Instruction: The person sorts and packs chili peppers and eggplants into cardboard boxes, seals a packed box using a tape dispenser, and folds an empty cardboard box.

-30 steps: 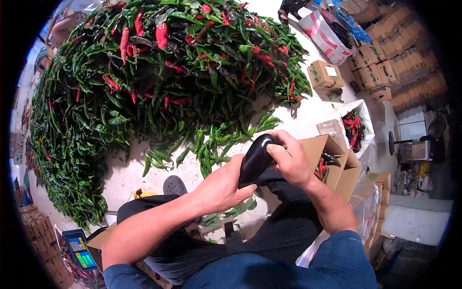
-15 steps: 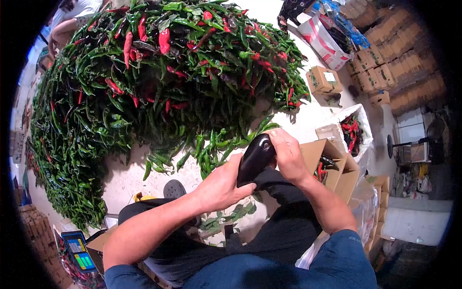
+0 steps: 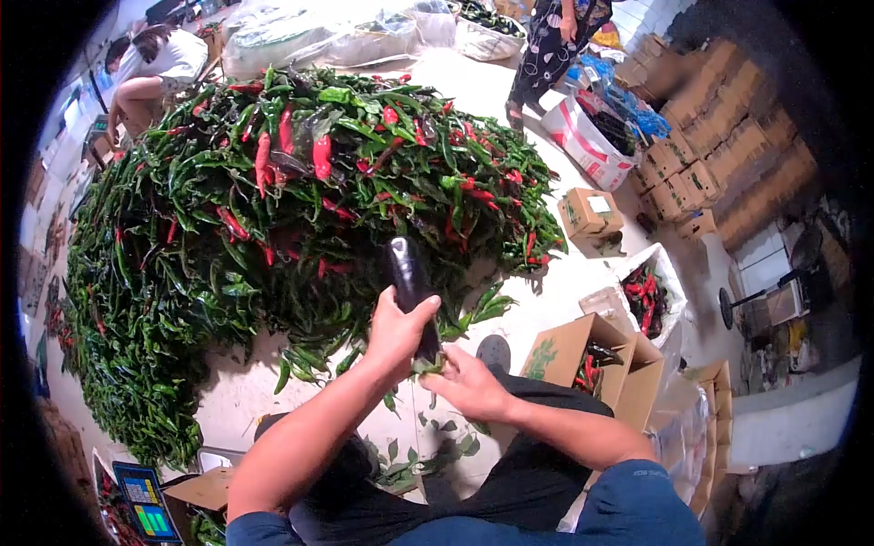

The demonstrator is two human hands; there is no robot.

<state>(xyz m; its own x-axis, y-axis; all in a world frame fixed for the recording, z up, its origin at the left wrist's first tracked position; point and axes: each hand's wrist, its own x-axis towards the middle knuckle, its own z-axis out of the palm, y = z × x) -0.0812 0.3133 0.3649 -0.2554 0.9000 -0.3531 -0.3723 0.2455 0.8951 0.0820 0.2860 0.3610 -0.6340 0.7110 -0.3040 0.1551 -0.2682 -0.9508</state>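
Observation:
A long, glossy dark eggplant (image 3: pixel 409 271) points up and away from me, in front of a big heap of green and red chili peppers (image 3: pixel 300 209). My left hand (image 3: pixel 397 335) is wrapped round its middle, thumb across the top side. At the lower end, the fingers of my right hand (image 3: pixel 471 387) are closed on the green stem cap (image 3: pixel 428 366). Loose green leaves (image 3: pixel 428 460) lie on the floor between my legs, below both hands.
To my right stand an open cardboard box (image 3: pixel 569 350) with peppers inside and a white foam box (image 3: pixel 657 296) of red peppers. A scale with a keypad display (image 3: pixel 146 502) is at lower left. Two other people (image 3: pixel 164 64) are beyond the heap; stacked cartons (image 3: pixel 728 136) line the right.
The eggplant has swung upright and left, its far end now away from me. My right hand has moved from its upper end to the stem cap. The view has tilted up.

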